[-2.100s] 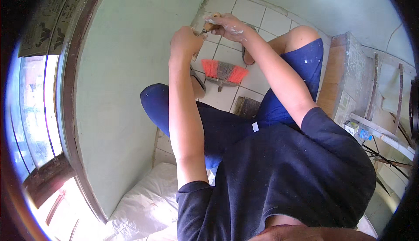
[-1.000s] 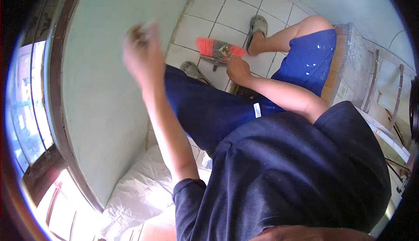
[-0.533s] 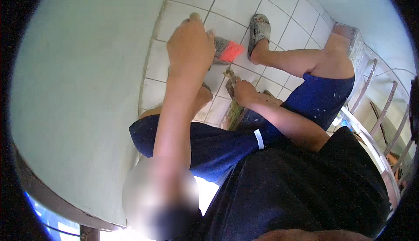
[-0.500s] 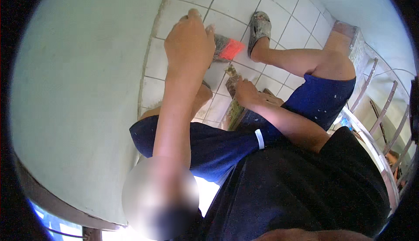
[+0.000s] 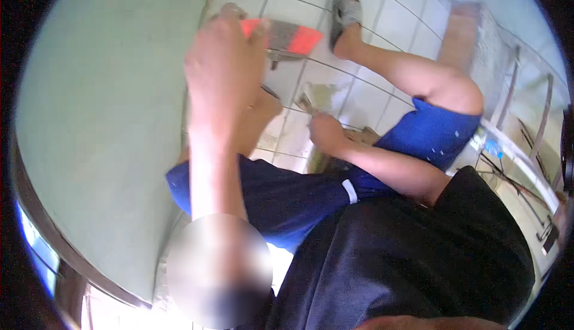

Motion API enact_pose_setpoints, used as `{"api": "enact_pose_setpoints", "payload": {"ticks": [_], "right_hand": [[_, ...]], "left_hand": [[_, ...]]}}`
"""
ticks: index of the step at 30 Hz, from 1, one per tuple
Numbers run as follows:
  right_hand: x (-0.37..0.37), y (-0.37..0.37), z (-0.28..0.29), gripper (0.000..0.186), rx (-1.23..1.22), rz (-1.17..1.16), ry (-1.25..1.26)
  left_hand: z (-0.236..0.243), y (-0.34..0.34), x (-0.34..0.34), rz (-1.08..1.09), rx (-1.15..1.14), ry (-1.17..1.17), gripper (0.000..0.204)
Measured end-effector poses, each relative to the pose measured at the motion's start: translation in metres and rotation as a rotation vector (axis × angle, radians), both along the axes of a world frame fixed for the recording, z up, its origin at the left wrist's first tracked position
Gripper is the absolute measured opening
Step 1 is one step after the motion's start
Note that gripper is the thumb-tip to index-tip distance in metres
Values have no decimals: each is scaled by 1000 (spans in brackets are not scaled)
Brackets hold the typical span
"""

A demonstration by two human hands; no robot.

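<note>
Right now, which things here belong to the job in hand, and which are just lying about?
Seemingly in use:
small pale-ended tool, in the fingers of the right hand;
left hand: can't tell whether it holds anything.

Seemingly just lying about:
red-and-grey broom head on the tiled floor, partly behind the left hand;
small blue object near the bars, unclear.

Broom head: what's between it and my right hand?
The head view shows a small, blurred tool jutting from your right hand toward the broom head, with white floor tiles and a yellowish patch nearby.
</note>
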State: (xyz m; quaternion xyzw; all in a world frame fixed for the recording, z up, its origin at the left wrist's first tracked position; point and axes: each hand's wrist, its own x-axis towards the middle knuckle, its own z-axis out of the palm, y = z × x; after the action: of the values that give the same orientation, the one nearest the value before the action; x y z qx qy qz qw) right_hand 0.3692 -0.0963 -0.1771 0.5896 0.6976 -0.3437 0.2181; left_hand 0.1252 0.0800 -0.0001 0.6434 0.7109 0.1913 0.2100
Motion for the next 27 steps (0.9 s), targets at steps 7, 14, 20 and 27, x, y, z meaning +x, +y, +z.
{"api": "enact_pose_setpoints", "payload": {"ticks": [7, 14, 20, 27], "right_hand": [[33, 0, -25, 34, 79, -338, 193], [51, 17, -50, 38, 116, -321, 139], [1, 87, 15, 29, -258, -730, 1099], [-65, 161, 106, 35, -43, -412, 1178]], "left_hand": [[-9, -39, 58, -8, -94, 18, 48], [36, -74, 63, -27, -80, 10, 49], [-7, -55, 43, -98, -369, 61, 48], [-12, -40, 40, 151, -95, -200, 34]]}}
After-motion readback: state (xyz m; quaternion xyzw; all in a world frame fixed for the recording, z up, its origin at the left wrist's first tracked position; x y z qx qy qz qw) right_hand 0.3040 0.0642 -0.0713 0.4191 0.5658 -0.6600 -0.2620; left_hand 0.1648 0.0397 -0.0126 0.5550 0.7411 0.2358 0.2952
